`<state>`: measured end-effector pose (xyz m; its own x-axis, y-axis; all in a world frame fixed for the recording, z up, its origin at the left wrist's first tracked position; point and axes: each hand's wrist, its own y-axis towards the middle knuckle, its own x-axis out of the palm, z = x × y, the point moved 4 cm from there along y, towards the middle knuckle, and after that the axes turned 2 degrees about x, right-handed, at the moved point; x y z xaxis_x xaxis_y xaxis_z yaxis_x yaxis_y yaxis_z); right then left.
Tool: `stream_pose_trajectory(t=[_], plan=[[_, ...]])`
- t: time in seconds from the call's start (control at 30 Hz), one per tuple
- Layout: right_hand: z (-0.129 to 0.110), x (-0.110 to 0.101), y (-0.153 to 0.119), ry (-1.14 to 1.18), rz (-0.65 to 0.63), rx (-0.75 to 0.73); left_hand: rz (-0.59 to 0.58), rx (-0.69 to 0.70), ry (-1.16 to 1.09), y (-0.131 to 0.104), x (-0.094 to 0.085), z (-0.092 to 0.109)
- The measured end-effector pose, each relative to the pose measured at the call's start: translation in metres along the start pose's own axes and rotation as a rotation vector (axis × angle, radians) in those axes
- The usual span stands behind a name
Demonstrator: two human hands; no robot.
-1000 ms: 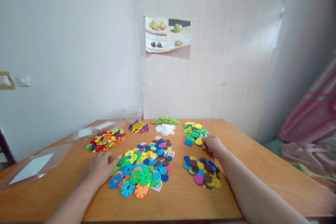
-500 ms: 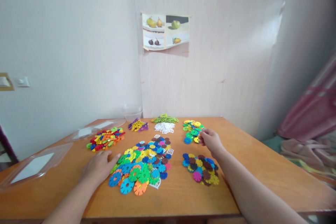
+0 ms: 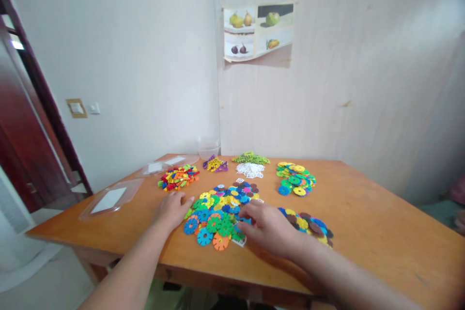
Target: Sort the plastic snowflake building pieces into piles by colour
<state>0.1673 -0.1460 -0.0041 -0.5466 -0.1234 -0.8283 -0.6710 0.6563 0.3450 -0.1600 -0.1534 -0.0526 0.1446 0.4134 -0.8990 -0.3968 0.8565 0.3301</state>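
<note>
My left hand (image 3: 172, 209) rests on the table at the left edge of the big mixed pile of notched plastic discs (image 3: 220, 225), thumb stretched towards it and fingers apart. Over the pile's right side reaches my right hand (image 3: 271, 227), fingers curved and thumb apart, with nothing visible between them. A white lattice piece (image 3: 240, 241) sticks out below its fingertips. Partly hidden behind this hand lies a pile of smaller brown, blue and yellow discs (image 3: 308, 226). Farther back is a pile of green, yellow and blue discs (image 3: 296, 179).
Red and yellow plastic pieces (image 3: 178, 178), purple and yellow pieces (image 3: 215, 164), white pieces (image 3: 250, 170) and green pieces (image 3: 250, 158) lie in heaps towards the back. Clear lids (image 3: 127, 193) lie at the left, and a clear tub (image 3: 208, 147) stands by the wall.
My right hand has moved from the green and yellow disc pile left and nearer to the big mixed pile. My left hand stays beside that pile. The view has turned left.
</note>
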Motion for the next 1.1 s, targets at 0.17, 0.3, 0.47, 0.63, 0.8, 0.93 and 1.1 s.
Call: stream_pose_trajectory(t=[0.17, 0.3, 0.47, 0.63, 0.8, 0.93, 1.1], plan=[[-0.035, 0.026, 0.012, -0.172, -0.040, -0.174, 0.016, 0.044, -0.033, -0.001, 0.001, 0.000], [-0.043, 0.039, 0.024, -0.220, -0.034, -0.213, 0.022, 0.048, -0.030, -0.002, 0.001, 0.000], [-0.042, 0.049, 0.031, -0.258, -0.027, -0.203, 0.024, 0.032, -0.072, -0.007, -0.005, 0.006], [-0.035, 0.047, 0.037, -0.318, -0.016, -0.130, 0.004, 0.008, -0.171, -0.013, -0.011, 0.013], [-0.022, 0.044, 0.042, -0.361, 0.007, -0.077, 0.017, 0.015, -0.379, -0.024, -0.017, 0.012], [-0.014, 0.040, 0.045, -0.377, 0.049, -0.031, -0.027, 0.048, -0.440, -0.050, -0.021, 0.017], [-0.007, 0.020, 0.049, -0.336, 0.172, 0.048, -0.223, 0.224, -0.204, -0.086, -0.014, 0.037]])
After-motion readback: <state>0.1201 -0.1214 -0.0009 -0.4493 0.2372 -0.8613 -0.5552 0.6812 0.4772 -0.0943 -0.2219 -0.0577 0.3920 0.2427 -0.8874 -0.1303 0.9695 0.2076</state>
